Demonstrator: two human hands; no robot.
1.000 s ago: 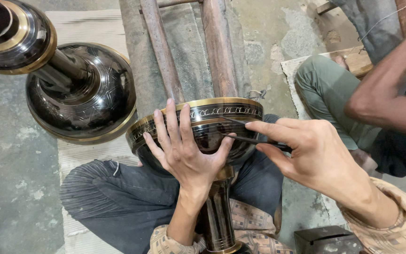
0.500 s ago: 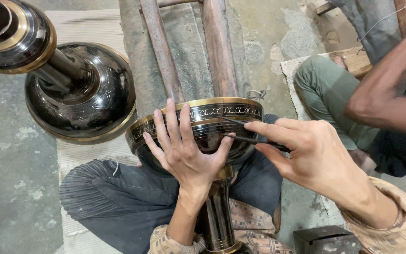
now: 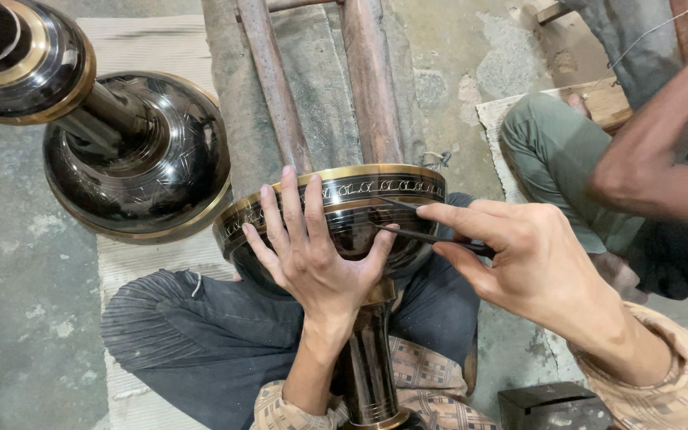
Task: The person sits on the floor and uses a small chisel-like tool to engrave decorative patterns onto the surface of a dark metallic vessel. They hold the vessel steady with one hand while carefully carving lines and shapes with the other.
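Centre frame: black brass-rimmed bowl (image 3: 344,209) tilted on lap. Left hand (image 3: 312,255) splayed flat, fingers apart, pressed on bowl wall. Right hand (image 3: 519,263) pinched shut around thin engraving tool (image 3: 424,234), tip touching bowl beside left thumb.

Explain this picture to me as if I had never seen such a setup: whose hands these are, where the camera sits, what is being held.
There is no machine here. The single view comes from a camera worn on a person's head, looking down at their own two bare hands and lap. The left hand lies spread flat on a dark, shiny metal vase with a gold rim and a line pattern, which rests across the person's legs. The right hand grips a thin pointed tool with its tip on the vase. A second, similar vase lies to the left on a pale mat on the concrete floor. The arm at upper right belongs to another person sitting nearby.
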